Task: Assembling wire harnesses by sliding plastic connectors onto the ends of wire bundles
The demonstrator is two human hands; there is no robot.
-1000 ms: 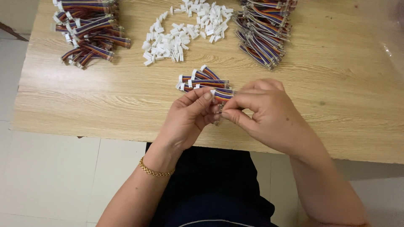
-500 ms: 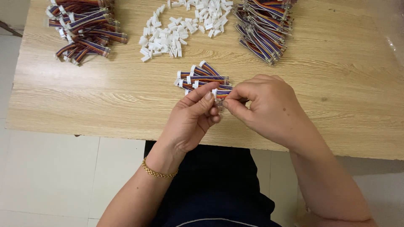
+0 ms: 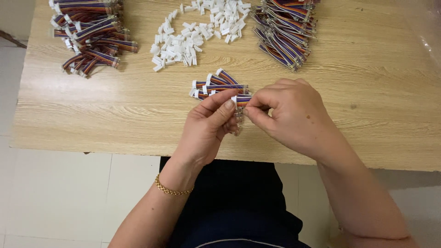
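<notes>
viewing from the head camera, scene logged left to right across a light wooden table (image 3: 92, 115).

at 10 o'clock of the frame: heap of multicoloured ribbon cables (image 3: 92, 34), white plugs on their ends, lying crosswise on one another.

at 12 o'clock: loose scatter of small white connector housings (image 3: 197, 32), spread from the top edge down toward centre.

just below that scatter, near centre: small bundle of short ribbon cables (image 3: 220, 85), white housings on their left ends, lying flat on the table just beyond the fingertips of both hands.

left hand (image 3: 206, 128): at about 6 o'clock of that small bundle, thumb and forefinger pinched shut on the left end of one short ribbon cable piece (image 3: 240, 99); a white housing shows at that end. thin gold chain bracelet (image 3: 172, 189) on the wrist.

right hand (image 3: 289, 115): at 3 o'clock of the left hand, fingertips nearly meeting it, thumb and forefinger closed on the other end of the same cable piece. the piece is held just above the table, close to its near edge, between the two hands; most of its length is hidden by fingers.

at 1 o'clock of the frame: second, tidier heap of multicoloured ribbon cables (image 3: 285, 32), lying roughly parallel, slanting toward the right.

below the table edge, at 6 o'clock: dark clothing (image 3: 229, 202) over a pale tiled floor (image 3: 55, 197).
</notes>
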